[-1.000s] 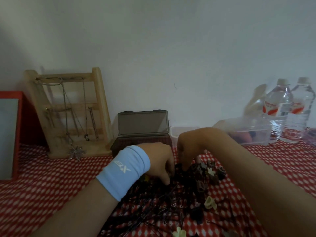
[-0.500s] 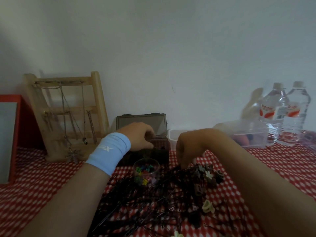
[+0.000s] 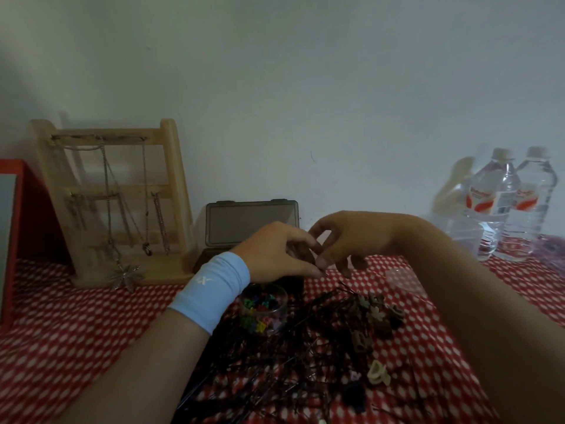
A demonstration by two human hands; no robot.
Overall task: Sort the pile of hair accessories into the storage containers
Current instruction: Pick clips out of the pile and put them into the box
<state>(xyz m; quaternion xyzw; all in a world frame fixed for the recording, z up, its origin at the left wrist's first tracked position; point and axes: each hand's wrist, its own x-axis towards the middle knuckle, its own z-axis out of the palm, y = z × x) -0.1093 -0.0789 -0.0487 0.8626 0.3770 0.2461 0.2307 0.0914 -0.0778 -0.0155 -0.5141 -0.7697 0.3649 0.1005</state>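
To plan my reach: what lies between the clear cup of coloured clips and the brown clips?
Head view: loose black hairpins lie tangled on the checked cloth between the cup and the brown clips. The stretch is not bare.

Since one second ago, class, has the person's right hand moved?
Yes. The right hand has lifted off the pile of hair accessories and moved up toward the dark box, its fingertips now beside the left hand.
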